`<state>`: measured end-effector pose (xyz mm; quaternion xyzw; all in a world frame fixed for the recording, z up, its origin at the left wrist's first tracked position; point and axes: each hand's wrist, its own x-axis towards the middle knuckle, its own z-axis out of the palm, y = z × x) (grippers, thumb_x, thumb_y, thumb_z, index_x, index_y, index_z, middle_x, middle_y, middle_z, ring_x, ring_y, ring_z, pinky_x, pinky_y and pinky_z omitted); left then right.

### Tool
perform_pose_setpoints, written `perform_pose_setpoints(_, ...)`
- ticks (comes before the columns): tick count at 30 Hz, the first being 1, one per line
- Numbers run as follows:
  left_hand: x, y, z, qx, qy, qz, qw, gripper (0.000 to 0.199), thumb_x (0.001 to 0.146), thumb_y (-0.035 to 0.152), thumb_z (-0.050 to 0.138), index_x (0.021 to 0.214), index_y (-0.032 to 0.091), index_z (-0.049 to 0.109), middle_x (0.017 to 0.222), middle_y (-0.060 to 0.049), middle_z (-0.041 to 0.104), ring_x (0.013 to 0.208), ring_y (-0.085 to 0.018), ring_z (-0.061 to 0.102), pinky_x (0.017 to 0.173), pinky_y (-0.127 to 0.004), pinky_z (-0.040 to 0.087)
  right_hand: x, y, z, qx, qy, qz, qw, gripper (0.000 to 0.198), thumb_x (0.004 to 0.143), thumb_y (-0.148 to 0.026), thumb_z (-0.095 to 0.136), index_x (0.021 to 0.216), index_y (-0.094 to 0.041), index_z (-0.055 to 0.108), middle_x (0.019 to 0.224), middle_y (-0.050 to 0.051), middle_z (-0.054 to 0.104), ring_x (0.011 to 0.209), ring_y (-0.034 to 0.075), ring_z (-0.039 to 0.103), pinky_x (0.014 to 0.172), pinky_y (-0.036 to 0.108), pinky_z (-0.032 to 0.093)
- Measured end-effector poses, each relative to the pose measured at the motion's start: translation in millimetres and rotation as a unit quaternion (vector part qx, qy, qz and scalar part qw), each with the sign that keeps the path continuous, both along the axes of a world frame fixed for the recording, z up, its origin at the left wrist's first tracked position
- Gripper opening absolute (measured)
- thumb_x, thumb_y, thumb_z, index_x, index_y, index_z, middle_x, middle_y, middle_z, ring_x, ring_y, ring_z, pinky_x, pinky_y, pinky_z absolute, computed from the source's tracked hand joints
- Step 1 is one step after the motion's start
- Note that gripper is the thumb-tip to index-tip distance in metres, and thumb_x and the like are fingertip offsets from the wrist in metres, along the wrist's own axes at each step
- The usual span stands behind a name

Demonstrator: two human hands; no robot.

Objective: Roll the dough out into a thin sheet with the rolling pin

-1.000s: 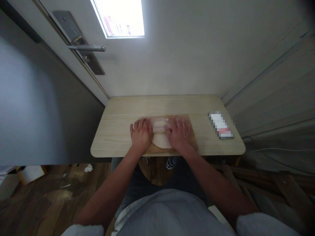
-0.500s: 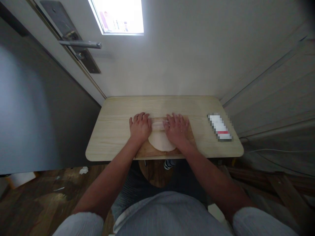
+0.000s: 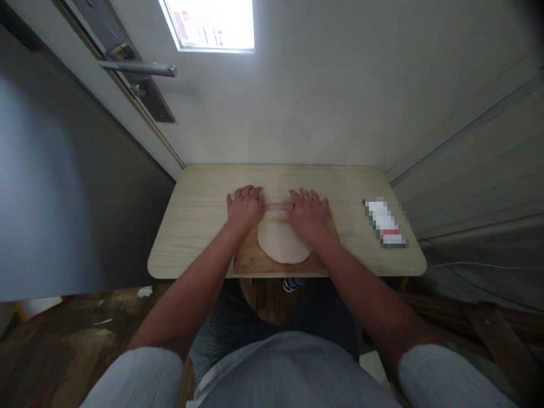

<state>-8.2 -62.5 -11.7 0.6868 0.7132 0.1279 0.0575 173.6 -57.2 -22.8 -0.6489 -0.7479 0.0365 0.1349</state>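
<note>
1. Step in hand: judged to be rolling; the roller (image 3: pixel 275 215) lies crosswise toward the board's far edge.
2. Dough (image 3: pixel 284 243): a flat, pale, rounded sheet on the board (image 3: pixel 250 262), between roller and near edge; its far side is hidden.
3. Next move: in my judgement, calls for level, equal pressure from both hands, with the board kept steady.
4. Left hand (image 3: pixel 245 208): at the board's far left corner, palm down over the roller's end, fingers extended, not fisted.
5. Right hand (image 3: pixel 309 211): over the board's far right part, likewise palm down, fingers spread and blurred. Contact beneath both palms cannot be confirmed.
6. Arms: both reach forward, forearms converging on the board.
7. Phone (image 3: pixel 386 222): pixelated, on the table (image 3: pixel 191 226), right of the board, well apart.
</note>
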Motion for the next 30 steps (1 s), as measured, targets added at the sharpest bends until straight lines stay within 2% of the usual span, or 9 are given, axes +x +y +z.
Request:
perform_pose_setpoints(7, -1.8, 14.1, 0.3, -0.006, -0.002, 0.005, 1.0, 0.044, 0.098, 0.032, 0.04, 0.139, 0.03, 0.057, 0.147, -0.011, 0.056, 0.135, -0.035, 0.047, 0.112, -0.069, 0.03, -1.6, 19.5, 2.3, -0.02, -0.018, 0.002, 1.0, 0.048, 0.101, -0.041, 0.04, 0.144, -0.025, 0.055, 0.153, 0.012, 0.051, 0.142, 0.038, 0.04, 0.114, 0.07, 0.022)
perform_pose_setpoints(11, -1.8, 11.4, -0.2, 0.01, 0.0, 0.001, 1.0, 0.042, 0.099, 0.032, 0.038, 0.136, 0.029, 0.058, 0.144, -0.011, 0.058, 0.133, -0.035, 0.049, 0.111, -0.069, 0.031, -1.6, 15.5, 3.9, -0.014, -0.012, 0.001, 1.0, 0.048, 0.101, -0.041, 0.041, 0.144, -0.025, 0.056, 0.152, 0.012, 0.051, 0.14, 0.037, 0.041, 0.114, 0.069, 0.023)
perform_pose_setpoints(15, 0.5, -1.8, -1.0, 0.038, 0.012, -0.006, 0.999, 0.042, 0.1, 0.033, 0.037, 0.136, 0.026, 0.059, 0.143, -0.01, 0.059, 0.131, -0.034, 0.05, 0.111, -0.066, 0.033, 0.9, -0.4, 3.3, -0.009, -0.009, 0.0, 1.0, 0.05, 0.103, -0.043, 0.037, 0.145, -0.024, 0.055, 0.153, 0.013, 0.051, 0.143, 0.038, 0.039, 0.115, 0.069, 0.019)
perform_pose_setpoints(23, 6.6, -42.9, -1.5, 0.073, 0.027, -0.017, 0.997, 0.042, 0.105, 0.039, 0.031, 0.132, 0.025, 0.061, 0.145, -0.009, 0.058, 0.135, -0.031, 0.047, 0.117, -0.059, 0.027, 12.5, -43.7, 1.8, 0.009, -0.023, 0.032, 0.999, 0.053, 0.105, -0.049, 0.031, 0.141, -0.021, 0.056, 0.153, 0.012, 0.05, 0.142, 0.038, 0.038, 0.116, 0.065, 0.018)
perform_pose_setpoints(30, 8.7, -77.0, -1.4, 0.071, 0.039, -0.029, 0.996, 0.046, 0.106, 0.044, 0.027, 0.135, 0.027, 0.058, 0.149, -0.006, 0.055, 0.14, -0.031, 0.042, 0.119, -0.059, 0.025, 21.4, -82.5, -2.4, 0.032, -0.035, 0.044, 0.998, 0.058, 0.105, -0.051, 0.034, 0.153, -0.02, 0.042, 0.154, 0.013, 0.049, 0.143, 0.036, 0.037, 0.118, 0.059, 0.016)
